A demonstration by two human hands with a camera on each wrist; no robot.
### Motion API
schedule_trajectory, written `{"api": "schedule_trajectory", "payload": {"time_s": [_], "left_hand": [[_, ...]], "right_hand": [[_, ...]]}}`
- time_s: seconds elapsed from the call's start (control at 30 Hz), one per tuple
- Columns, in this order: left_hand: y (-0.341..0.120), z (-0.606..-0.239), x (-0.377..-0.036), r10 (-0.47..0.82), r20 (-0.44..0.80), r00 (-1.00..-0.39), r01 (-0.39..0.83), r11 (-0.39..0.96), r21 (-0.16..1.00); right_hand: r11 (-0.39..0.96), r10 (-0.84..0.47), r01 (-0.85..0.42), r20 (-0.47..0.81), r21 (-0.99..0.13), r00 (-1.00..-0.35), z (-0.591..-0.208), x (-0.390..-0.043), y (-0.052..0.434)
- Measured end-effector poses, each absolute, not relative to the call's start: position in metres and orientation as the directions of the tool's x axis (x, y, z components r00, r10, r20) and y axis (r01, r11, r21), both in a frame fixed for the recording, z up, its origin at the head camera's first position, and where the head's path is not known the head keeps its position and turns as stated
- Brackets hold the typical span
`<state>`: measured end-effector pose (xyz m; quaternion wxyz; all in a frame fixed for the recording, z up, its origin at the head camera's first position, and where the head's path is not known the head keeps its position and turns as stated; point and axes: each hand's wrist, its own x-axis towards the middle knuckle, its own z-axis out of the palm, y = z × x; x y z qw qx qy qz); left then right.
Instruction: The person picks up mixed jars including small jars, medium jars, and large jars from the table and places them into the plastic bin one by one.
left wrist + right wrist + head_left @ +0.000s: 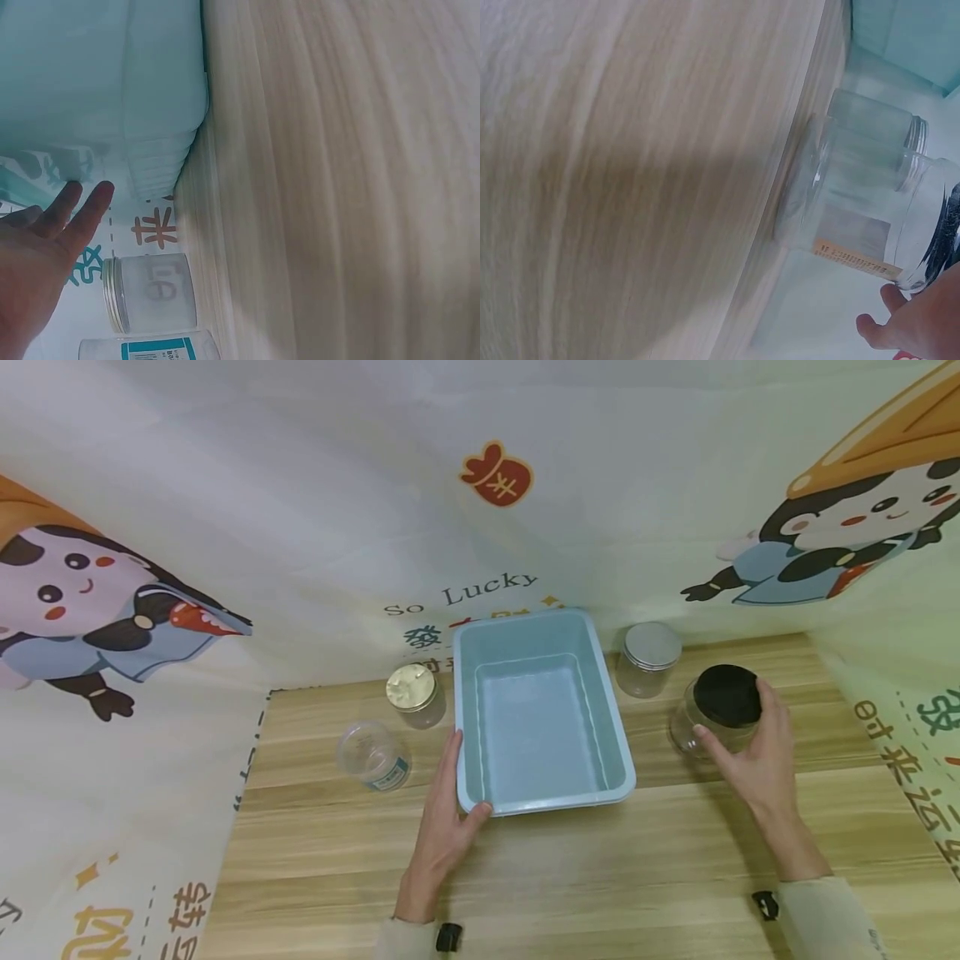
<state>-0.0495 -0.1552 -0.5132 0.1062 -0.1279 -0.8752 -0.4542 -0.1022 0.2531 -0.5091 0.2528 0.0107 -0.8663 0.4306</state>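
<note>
From the head view, a light blue plastic tub [540, 710] is seen standing on the wooden table [525, 868], and it is taken here as the landmark. The left hand [444, 827] is laid along the tub's near left corner, its fingers straight and slightly apart against the wall and the thumb hooked at the front rim. To the right of the tub, a clear jar with a black lid [718, 710] is gripped by the right hand [753, 752], whose fingers are curled round its side just under the lid. Behind that jar, right of the tub, a clear jar with a silver lid [647, 658] stands; to the left of the tub, a gold-lidded jar [415, 695] and a lidless clear jar with a blue label [371, 756] are set. In the left wrist view, the left hand [37, 259] is shown with fingers extended beside the tub [97, 82], with two jars beyond it. In the right wrist view, the black-lidded jar [870, 217] is seen tilted or standing at the table edge of the frame; which cannot be told. The jar is judged light, stiff and smooth-walled, so somewhat slippery; a hold round its body below the lid is judged soundest.
</note>
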Motion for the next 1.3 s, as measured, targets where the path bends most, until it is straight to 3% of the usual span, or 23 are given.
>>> {"api": "schedule_trajectory", "payload": {"time_s": [0.47, 0.73, 1.0, 1.3], "left_hand": [[-0.154, -0.509, -0.055, 0.114, 0.27, -0.956, 0.29, 0.511, 0.809], [-0.154, -0.511, -0.058, 0.1, 0.257, -0.961, 0.272, 0.497, 0.824], [-0.153, -0.511, -0.06, 0.11, 0.266, -0.958, 0.286, 0.481, 0.829], [-0.153, -0.505, -0.059, 0.115, 0.227, -0.967, 0.254, 0.472, 0.844]], "right_hand": [[0.512, 0.322, -0.136, 0.336, -0.848, -0.885, -0.511, -0.102, 0.252], [0.483, 0.338, -0.207, 0.399, -0.851, -0.853, -0.519, -0.11, 0.255], [0.241, 0.315, -0.286, 0.353, -0.928, -0.881, -0.509, -0.109, 0.247], [0.258, 0.314, -0.068, 0.15, -0.964, -0.937, -0.513, -0.107, 0.251]]}}
